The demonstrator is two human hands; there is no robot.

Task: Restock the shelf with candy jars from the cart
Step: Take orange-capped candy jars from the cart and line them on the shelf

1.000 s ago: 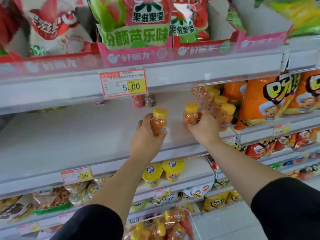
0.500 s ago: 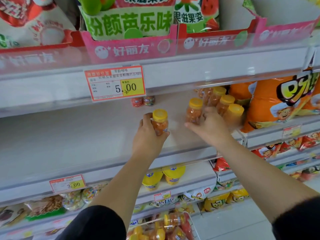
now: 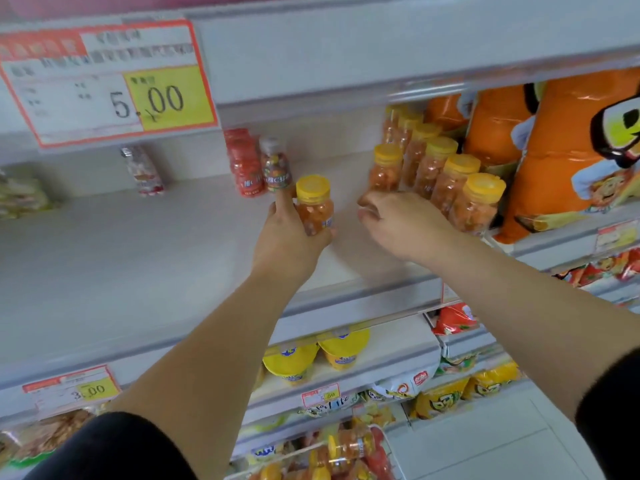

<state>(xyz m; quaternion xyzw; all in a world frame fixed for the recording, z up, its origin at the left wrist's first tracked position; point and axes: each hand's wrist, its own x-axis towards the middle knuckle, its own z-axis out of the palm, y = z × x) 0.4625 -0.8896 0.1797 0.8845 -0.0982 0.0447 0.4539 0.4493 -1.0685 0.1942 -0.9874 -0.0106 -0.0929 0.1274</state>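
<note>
Jar (image 3: 315, 206) with a yellow lid is gripped upright by the left hand (image 3: 287, 237). Its lower half is wrapped by the curled fingers and thumb, while the lid and upper body are left uncovered. It is held over the white shelf (image 3: 138, 258), near the middle of the board; whether its base touches the board is hidden by the hand. One finger is stretched up along the jar's left side, towards a red jar (image 3: 244, 166) and a mixed jar (image 3: 275, 167) that stand side by side at the back.

The right hand (image 3: 403, 225) is seen just to the right of the held jar and apart from it, with a strip of bare shelf between them. Its fingers are loosely bent and blurred, and nothing is seen in them. They are placed directly in front of a row of jars (image 3: 446, 178), all yellow-lidded and orange-filled, lined up front to back at the right end of the shelf. Contact with the nearest of these cannot be made out.

Orange bags (image 3: 554, 161) are stood just beside that row. A price tag (image 3: 107, 83) marked 5.00 is hung on the shelf edge above. More such jars are seen lying in the cart (image 3: 389, 445) at the bottom edge, between the two forearms.
</note>
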